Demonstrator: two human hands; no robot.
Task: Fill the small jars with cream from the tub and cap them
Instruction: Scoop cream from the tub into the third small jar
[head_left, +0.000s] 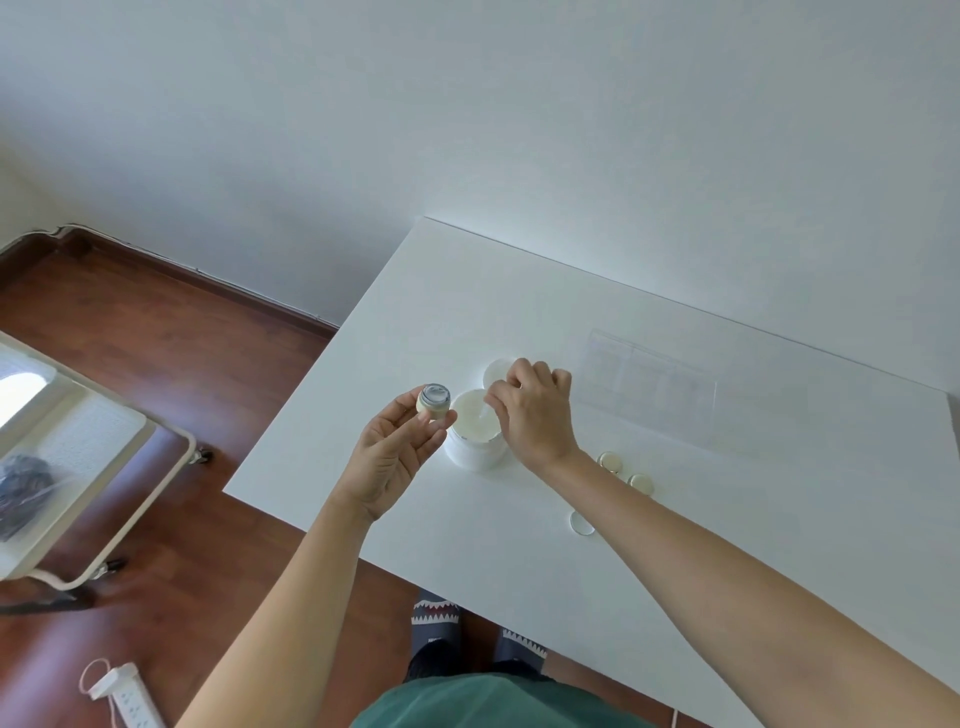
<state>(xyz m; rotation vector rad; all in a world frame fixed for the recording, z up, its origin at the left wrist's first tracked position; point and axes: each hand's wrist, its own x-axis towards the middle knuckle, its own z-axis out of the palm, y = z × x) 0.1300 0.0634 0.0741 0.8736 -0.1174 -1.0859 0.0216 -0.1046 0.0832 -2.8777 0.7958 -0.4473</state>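
A white tub of cream (474, 439) stands open on the white table (675, 519). My left hand (397, 457) holds a small pale jar (434, 401) by its side, just left of the tub, its open mouth tilted up with some cream inside. My right hand (535, 410) hovers over the tub's right rim, fingers pinched on a thin pale spatula (485, 414) whose tip reaches into the cream. The tub's white lid (497, 370) lies behind the tub, partly hidden by my right hand.
Two small gold-rimmed jars or caps (609, 461) (639, 481) and a clear round lid (582, 523) sit right of the tub, near my right forearm. A clear plastic organiser (649, 387) lies further back. A white cart (78, 467) stands on the wooden floor to the left.
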